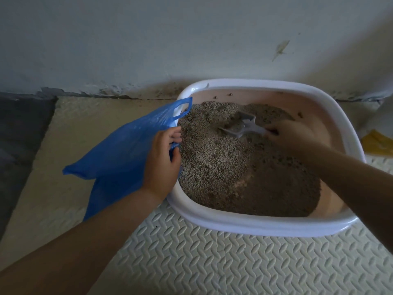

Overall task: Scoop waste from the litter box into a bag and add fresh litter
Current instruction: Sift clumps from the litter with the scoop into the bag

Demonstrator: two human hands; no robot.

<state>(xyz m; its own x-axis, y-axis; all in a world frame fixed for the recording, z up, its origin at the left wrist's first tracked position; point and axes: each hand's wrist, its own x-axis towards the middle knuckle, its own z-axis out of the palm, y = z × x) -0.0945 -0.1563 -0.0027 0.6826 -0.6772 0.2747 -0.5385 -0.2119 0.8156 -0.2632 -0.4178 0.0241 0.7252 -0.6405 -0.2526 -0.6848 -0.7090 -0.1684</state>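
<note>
Your left hand (163,158) has its fingers curled round the edge of the blue plastic bag (119,154), gripping it right at the left rim of the white litter box (234,222). The rest of the bag hangs out behind your knuckles. Your right hand (295,137) is a bit blurry, but its fingers wrap the handle of the grey scoop (240,126), whose head sits in the litter (223,167) just past your fingertips. The box stands on an embossed foam mat (212,262).

Scoop (240,126) handle hidden inside blurred right hand (297,137), yellow item (377,143) cut off at right edge
</note>
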